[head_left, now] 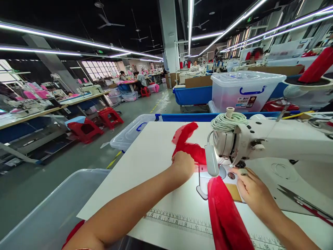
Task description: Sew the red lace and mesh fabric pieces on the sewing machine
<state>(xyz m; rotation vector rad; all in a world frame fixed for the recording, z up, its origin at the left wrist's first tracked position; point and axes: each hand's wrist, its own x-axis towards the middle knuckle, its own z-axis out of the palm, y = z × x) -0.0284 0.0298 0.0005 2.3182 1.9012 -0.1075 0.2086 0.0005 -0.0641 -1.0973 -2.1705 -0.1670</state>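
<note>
Past a bin [56, 208], the left hand [183, 167] is gripping red cloth [227, 211] stretching down the table [140, 152] toward its near edge; a lidded box [230, 93] is holding something pinkish; the right hand [252, 185], grip unclear, is lying apart

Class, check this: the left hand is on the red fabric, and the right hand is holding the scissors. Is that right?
Not quite: the head view shows the scissors lying beside the right forearm, while the right hand is by the sewing machine's needle end. The left hand is indeed on the red fabric.
</note>
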